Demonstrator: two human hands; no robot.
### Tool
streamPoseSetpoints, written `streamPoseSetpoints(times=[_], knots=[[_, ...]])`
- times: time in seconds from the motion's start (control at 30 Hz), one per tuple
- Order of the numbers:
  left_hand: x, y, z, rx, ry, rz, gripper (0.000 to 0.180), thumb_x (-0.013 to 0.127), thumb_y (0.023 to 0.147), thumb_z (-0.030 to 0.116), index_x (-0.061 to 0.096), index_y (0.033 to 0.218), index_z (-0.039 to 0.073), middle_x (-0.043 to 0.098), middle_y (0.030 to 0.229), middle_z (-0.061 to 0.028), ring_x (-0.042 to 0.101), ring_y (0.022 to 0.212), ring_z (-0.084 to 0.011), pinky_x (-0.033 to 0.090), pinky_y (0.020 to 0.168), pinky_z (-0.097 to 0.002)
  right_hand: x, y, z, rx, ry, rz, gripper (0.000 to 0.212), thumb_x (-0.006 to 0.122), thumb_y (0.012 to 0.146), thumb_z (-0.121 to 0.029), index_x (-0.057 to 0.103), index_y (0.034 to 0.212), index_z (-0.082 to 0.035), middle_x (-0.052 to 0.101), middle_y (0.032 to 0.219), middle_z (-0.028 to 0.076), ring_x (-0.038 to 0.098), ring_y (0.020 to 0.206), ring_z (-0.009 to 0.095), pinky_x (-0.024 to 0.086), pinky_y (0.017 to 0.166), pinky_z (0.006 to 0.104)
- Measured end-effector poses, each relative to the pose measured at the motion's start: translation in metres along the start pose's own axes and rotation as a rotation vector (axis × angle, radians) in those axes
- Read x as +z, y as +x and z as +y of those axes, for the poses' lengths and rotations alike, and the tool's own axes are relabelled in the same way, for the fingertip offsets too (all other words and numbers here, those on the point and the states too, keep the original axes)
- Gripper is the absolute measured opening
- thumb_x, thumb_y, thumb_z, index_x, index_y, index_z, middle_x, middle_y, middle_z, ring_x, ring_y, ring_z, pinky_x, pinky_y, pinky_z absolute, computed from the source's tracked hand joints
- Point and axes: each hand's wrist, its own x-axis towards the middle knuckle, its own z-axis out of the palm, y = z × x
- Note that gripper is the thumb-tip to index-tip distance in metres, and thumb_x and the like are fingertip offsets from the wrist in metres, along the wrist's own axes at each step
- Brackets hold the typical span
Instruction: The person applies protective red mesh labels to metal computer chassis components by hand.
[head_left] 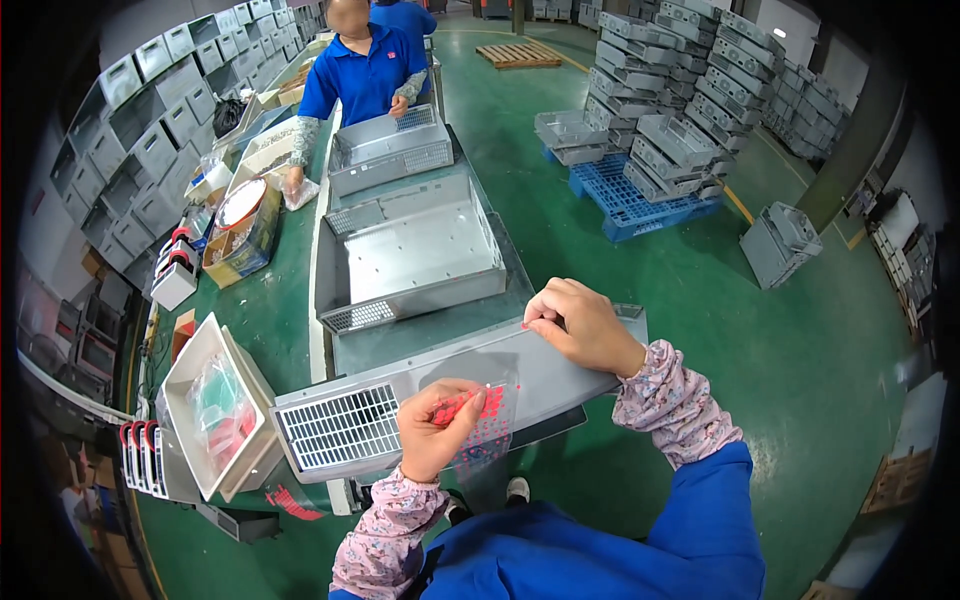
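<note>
Right now our left hand point(437, 428) pinches a clear sheet of red stickers point(482, 425), while our right hand point(575, 325) presses fingertips closed on the grey metal panel's point(545, 375) far edge, its long axis running between both hands.

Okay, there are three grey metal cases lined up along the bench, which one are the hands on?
The nearest grey case, tipped on its side with its vent grille facing up. The left hand holds a sticker sheet against it; the right hand pinches its top edge.
</note>
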Motion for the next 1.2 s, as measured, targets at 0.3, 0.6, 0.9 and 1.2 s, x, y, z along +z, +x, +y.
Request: streamPoseSetpoints(times=[0.3, 0.6, 0.9, 1.2], knots=[[-0.0001, -0.0012, -0.0004, 0.007, 0.019, 0.002, 0.008, 0.062, 0.075, -0.001, 0.056, 0.069, -0.002, 0.063, 0.077, -0.0101, 0.054, 0.061, -0.0078, 0.042, 0.054, -0.0198, -0.0013, -0.0002, -0.001, 0.012, -0.01, -0.02, 0.004, 0.059, 0.073, -0.013, 0.057, 0.073, -0.009, 0.046, 0.067, 0.001, 0.047, 0.063, 0.017, 0.039, 0.058, 0.0297], [0.0005, -0.002, -0.0002, -0.003, 0.01, 0.01, 0.009, 0.062, 0.074, -0.002, 0.055, 0.068, -0.002, 0.063, 0.076, -0.0113, 0.054, 0.061, -0.0086, 0.042, 0.054, -0.0201, -0.0025, 0.0006, -0.0036, 0.07, -0.031, -0.074, 0.007, 0.056, 0.074, -0.016, 0.057, 0.072, -0.009, 0.052, 0.072, 0.004, 0.051, 0.072, 0.021, 0.042, 0.062, 0.0347], [0.0011, -0.0022, -0.0003, 0.0, 0.018, 0.016, 0.008, 0.062, 0.074, -0.002, 0.056, 0.069, -0.003, 0.063, 0.077, -0.0109, 0.054, 0.061, -0.0081, 0.042, 0.054, -0.0196, -0.0023, 0.0005, -0.0038, 0.071, -0.039, -0.075, 0.007, 0.056, 0.074, -0.016, 0.056, 0.072, -0.01, 0.052, 0.072, 0.003, 0.051, 0.072, 0.02, 0.041, 0.061, 0.0342], [0.0018, -0.0022, 0.0006, -0.014, -0.004, 0.022, 0.006, 0.062, 0.075, -0.001, 0.058, 0.071, -0.003, 0.063, 0.077, -0.0101, 0.054, 0.06, -0.0075, 0.042, 0.053, -0.0193, 0.0002, -0.0004, -0.0056, 0.124, -0.001, -0.026, 0.006, 0.059, 0.07, -0.016, 0.057, 0.068, -0.011, 0.051, 0.069, 0.001, 0.051, 0.07, 0.018, 0.041, 0.058, 0.0331]])
